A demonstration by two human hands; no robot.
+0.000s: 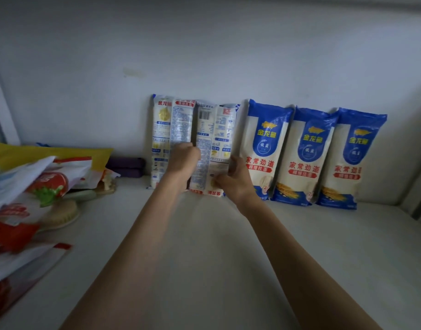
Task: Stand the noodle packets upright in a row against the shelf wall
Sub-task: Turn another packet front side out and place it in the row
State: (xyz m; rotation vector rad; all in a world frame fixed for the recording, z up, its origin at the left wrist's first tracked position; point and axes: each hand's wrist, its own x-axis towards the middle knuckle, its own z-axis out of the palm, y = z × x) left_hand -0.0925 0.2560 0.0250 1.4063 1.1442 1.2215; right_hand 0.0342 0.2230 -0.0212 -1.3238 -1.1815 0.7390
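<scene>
Several noodle packets lean upright in a row against the white back wall [204, 55] of the shelf. Three on the right show blue-and-cream fronts [266, 148], [307, 158], [347, 160]. Two on the left show printed backs: the leftmost packet [167, 125] and an upside-down packet [215, 132] beside it. My left hand [184, 160] is closed at the seam between those two packets, gripping the left edge of the upside-down one. My right hand [235, 179] holds its lower right edge.
A heap of red, white and yellow bags [37, 182] fills the left side of the shelf, with a round brush [61, 215] under it. A dark purple item [126, 166] lies against the wall left of the packets. The shelf's right wall [416, 177] stands beyond the last packet.
</scene>
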